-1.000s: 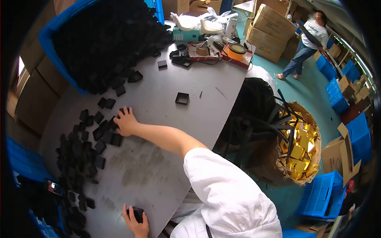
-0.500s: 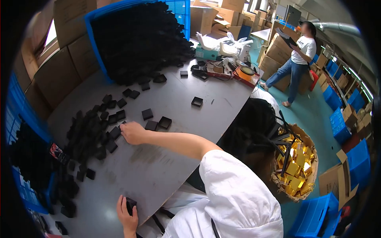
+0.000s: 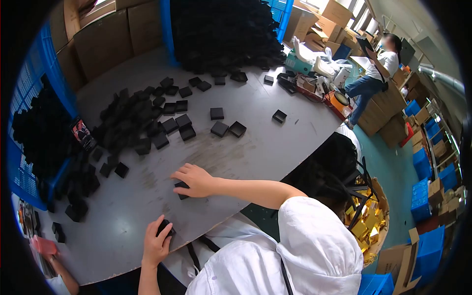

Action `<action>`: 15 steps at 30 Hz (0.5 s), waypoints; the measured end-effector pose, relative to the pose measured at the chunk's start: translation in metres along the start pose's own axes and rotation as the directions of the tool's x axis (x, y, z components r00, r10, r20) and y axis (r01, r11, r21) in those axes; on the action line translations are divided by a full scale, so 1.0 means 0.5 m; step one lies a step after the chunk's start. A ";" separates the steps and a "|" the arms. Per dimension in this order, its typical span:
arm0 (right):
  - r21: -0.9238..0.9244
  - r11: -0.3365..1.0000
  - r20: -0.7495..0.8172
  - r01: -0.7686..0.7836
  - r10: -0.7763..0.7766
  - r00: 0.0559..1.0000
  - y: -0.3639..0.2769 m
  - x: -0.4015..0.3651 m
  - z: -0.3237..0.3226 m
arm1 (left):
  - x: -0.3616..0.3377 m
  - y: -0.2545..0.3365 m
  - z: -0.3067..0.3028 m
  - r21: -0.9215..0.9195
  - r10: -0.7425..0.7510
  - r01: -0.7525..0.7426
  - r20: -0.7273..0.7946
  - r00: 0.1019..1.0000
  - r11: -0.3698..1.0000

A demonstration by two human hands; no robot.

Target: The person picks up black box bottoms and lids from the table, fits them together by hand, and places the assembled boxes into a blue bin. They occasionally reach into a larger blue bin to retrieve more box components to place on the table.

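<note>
Near the table's front edge, my left hand point(image 3: 156, 242) is closed on a small black square box point(image 3: 166, 228), with fingers over its top and side. My right hand point(image 3: 195, 181) lies over another small black box point(image 3: 181, 191) on the tabletop, its fingers curled around the far side; part of that box is hidden beneath the palm. Beyond the hands, several loose black boxes, some with their open side up, such as an open box point(image 3: 237, 129), are scattered beside a heap of similar black boxes point(image 3: 125, 115).
A blue crate point(image 3: 169, 34) full of black pieces stands at the back, another blue crate point(image 3: 29, 169) at the left. A phone point(image 3: 82, 133) leans by the heap. Gold pieces point(image 3: 366, 221) fill a carton at right. One person point(image 3: 386, 61) stands behind; another person's arm point(image 3: 64, 275) shows lower left.
My right hand has drawn back from the heap toward the front edge, now over a box near my left hand. The view has turned; the left hand still has its box.
</note>
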State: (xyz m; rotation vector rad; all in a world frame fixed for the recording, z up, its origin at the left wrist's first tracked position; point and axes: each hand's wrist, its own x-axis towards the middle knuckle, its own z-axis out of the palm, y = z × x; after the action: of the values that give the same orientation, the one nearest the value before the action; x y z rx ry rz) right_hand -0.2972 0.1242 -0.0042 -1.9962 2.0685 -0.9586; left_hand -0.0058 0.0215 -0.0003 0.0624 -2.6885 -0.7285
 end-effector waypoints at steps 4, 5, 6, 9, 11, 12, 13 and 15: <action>-0.116 0.978 -0.021 0.175 -0.178 0.984 -0.003 -0.025 0.017 | -0.008 -0.005 0.019 -0.088 -0.070 0.057 -0.149 0.986 0.994; -0.117 0.983 -0.018 0.142 -0.145 0.989 -0.003 -0.025 0.023 | -0.001 0.002 0.018 -0.006 -0.072 0.072 -0.141 0.987 0.997; -0.119 0.987 -0.017 0.107 -0.110 0.994 -0.003 -0.027 0.026 | 0.002 0.007 0.018 0.076 -0.073 0.083 -0.132 0.989 0.994; -0.103 0.985 0.038 0.141 -0.137 0.990 -0.014 -0.031 0.008 | -0.006 0.003 0.018 0.115 -0.037 0.054 -0.143 0.989 0.992; -0.098 0.979 0.060 0.176 -0.171 0.983 -0.007 -0.035 0.000 | -0.007 0.001 0.013 0.147 -0.013 0.032 -0.129 0.992 0.989; -0.089 0.973 0.085 0.214 -0.207 0.975 -0.004 -0.037 0.001 | -0.010 0.004 0.011 0.177 0.006 0.014 -0.114 0.993 0.984; -0.081 0.973 0.092 0.218 -0.210 0.973 0.001 -0.040 0.003 | -0.012 0.011 0.012 0.176 -0.005 0.025 -0.115 0.993 0.984; -0.044 0.977 0.049 0.207 -0.205 0.978 0.010 -0.045 0.007 | 0.000 0.037 0.011 0.247 -0.094 0.115 -0.094 0.991 0.962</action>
State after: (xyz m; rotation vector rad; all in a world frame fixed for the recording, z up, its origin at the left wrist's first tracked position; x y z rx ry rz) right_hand -0.2967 0.1437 -0.0171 -2.2712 1.9088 -0.8935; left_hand -0.0067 0.0403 0.0047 0.2939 -2.6992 -0.3996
